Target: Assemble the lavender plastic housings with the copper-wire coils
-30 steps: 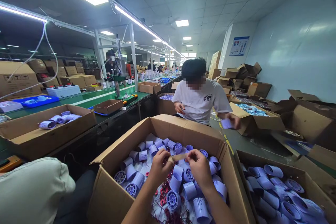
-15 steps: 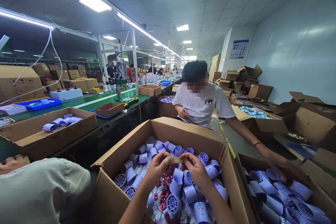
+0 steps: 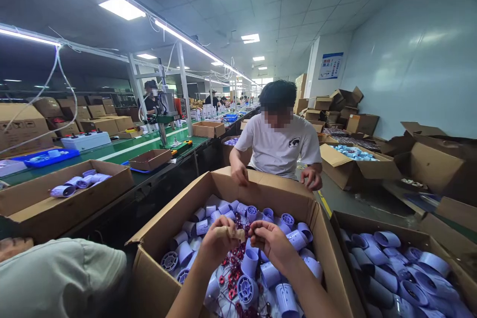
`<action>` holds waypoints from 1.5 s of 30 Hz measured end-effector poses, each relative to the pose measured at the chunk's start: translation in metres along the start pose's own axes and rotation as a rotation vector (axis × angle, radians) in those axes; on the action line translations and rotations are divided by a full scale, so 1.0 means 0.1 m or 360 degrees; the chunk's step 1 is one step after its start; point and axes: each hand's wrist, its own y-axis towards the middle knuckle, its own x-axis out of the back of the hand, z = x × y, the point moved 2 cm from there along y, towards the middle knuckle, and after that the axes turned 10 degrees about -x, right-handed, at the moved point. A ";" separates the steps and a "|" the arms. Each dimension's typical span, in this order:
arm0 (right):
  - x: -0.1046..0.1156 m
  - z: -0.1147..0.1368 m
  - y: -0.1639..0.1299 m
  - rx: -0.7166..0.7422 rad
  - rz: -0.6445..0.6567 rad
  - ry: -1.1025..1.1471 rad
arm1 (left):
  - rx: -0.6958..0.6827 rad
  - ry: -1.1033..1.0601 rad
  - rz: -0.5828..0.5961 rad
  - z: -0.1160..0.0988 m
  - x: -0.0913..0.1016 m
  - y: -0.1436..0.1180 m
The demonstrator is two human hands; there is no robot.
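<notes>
Tan strip (image 3: 239, 234) held at left hand (image 3: 218, 235)

Short, matte, tape-like piece; roughly level, blunt free end pointed to 3 o'clock. Seen at 6 o'clock from view centre. Other end partly hidden by fingers; whether wrapped around thumb or only pinched cannot be told.

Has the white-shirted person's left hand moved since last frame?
Yes: that hand came from the right brown cardboard box toward the central brown cardboard box's rim.

Matt, papery strip (image 3: 239, 234); glossy plastic cylinders (image 3: 286, 301); matt cardboard box (image 3: 158, 278).
</notes>
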 end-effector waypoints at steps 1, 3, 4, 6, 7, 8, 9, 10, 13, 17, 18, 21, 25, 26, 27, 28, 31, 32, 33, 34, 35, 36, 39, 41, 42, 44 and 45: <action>-0.01 0.00 -0.01 -0.0022 0.0032 0.0032 | -0.0008 -0.0041 -0.0015 -0.02 0.00 0.00; -0.01 0.00 -0.03 -0.0056 0.0087 0.0082 | -0.0030 -0.0069 -0.0024 -0.04 0.00 0.00; -0.01 -0.01 -0.03 -0.0063 0.0107 0.0093 | -0.0036 -0.0047 -0.0013 -0.04 -0.01 0.00; -0.01 -0.04 -0.02 -0.0056 0.0149 0.0060 | -0.0033 0.0031 0.0022 -0.02 -0.02 0.01; -0.01 -0.06 -0.01 -0.0052 0.0176 0.0021 | -0.0026 0.0067 0.0036 0.00 -0.02 0.01; -0.02 -0.09 0.01 -0.0034 0.0191 -0.0033 | -0.0016 0.0091 0.0047 0.02 -0.03 0.00; -0.02 -0.11 0.02 -0.0001 0.0187 -0.0102 | -0.0001 0.0098 0.0054 0.05 -0.02 0.00; -0.02 -0.13 0.03 0.0045 0.0160 -0.0175 | 0.0021 0.0092 0.0061 0.07 -0.02 0.00; -0.01 -0.15 0.06 0.0194 0.0005 -0.0386 | 0.0068 0.0043 0.0066 0.11 0.01 0.00; 0.03 -0.11 0.08 0.0278 -0.0129 -0.0533 | 0.0066 -0.0030 0.0068 0.12 0.02 0.01; 0.04 -0.10 0.08 0.0297 -0.0142 -0.0534 | 0.0084 -0.0028 0.0065 0.11 0.02 0.01; 0.08 -0.07 0.09 0.0338 -0.0157 -0.0501 | 0.0148 0.0029 0.0010 0.10 0.01 0.01; 0.12 0.01 0.09 0.0284 -0.0153 -0.0345 | 0.0176 0.0112 -0.0148 0.07 0.01 0.03; 0.13 0.04 0.08 0.0254 -0.0148 -0.0299 | 0.0174 0.0130 -0.0186 0.07 0.01 0.03; 0.14 0.07 0.07 0.0227 -0.0144 -0.0264 | 0.0172 0.0145 -0.0215 0.06 0.02 0.04; 0.16 0.10 0.06 0.0211 -0.0142 -0.0240 | 0.0173 0.0160 -0.0234 0.06 0.02 0.05; 0.20 0.17 0.02 0.0161 -0.0096 -0.0183 | 0.0176 0.0210 -0.0241 0.06 0.04 0.06; 0.21 0.18 0.01 0.0136 -0.0065 -0.0162 | 0.0173 0.0235 -0.0238 0.07 0.04 0.06; 0.22 0.18 0.01 0.0113 -0.0033 -0.0150 | 0.0172 0.0264 -0.0229 0.08 0.04 0.06; 0.23 0.18 0.01 0.0097 -0.0009 -0.0150 | 0.0170 0.0293 -0.0212 0.08 0.04 0.06; 0.23 0.16 0.02 0.0095 0.0003 -0.0170 | 0.0173 0.0318 -0.0184 0.09 0.04 0.05; 0.23 0.15 0.03 0.0110 -0.0003 -0.0209 | 0.0182 0.0337 -0.0142 0.10 0.03 0.04; 0.21 0.09 0.07 0.0175 -0.0027 -0.0374 | 0.0225 0.0408 0.0027 0.10 -0.02 0.00; 0.17 0.06 0.08 0.0179 0.0021 -0.0451 | 0.0261 0.0505 0.0154 0.09 -0.06 -0.03; 0.15 0.04 0.07 0.0161 0.0068 -0.0469 | 0.0274 0.0563 0.0212 0.09 -0.08 -0.04; 0.13 0.03 0.06 0.0111 0.0153 -0.0474 | 0.0291 0.0647 0.0288 0.09 -0.10 -0.04; 0.13 0.02 0.06 0.0097 0.0172 -0.0465 | 0.0299 0.0664 0.0302 0.10 -0.10 -0.05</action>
